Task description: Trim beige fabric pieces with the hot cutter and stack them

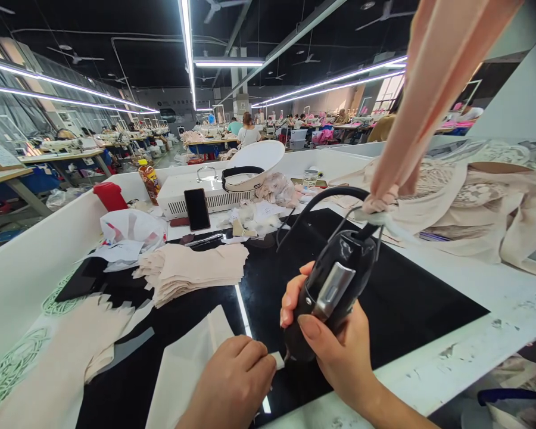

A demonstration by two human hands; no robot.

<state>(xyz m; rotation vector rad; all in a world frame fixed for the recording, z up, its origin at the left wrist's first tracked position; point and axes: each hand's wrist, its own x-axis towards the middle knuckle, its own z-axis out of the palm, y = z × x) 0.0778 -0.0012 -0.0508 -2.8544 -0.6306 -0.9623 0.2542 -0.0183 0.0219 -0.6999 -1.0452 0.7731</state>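
Observation:
My right hand (339, 351) grips a black corded hand tool (339, 280) with a silver metal lever on its side, thumb and fingers wrapped round the body. The tool points down, tilted, its lower end close to the glossy black board. A twisted peach cloth strip (433, 101) is tied at its cord end and runs upward. My left hand (234, 381) is closed in a pinch, with a small white strip (277, 360) sticking out of its fingers beside the tool's lower end. Under and behind this hand lies a folded off-white sheet (187, 363); the hand hides part of it.
A stack of cream fabric pieces (196, 268) lies behind my hands, with more cream pieces (58, 363) at left. Further back are a phone (197, 210), a vented white box (183, 193) and a plastic bag (134, 229). Fabric heaps (486, 208) cover the right side.

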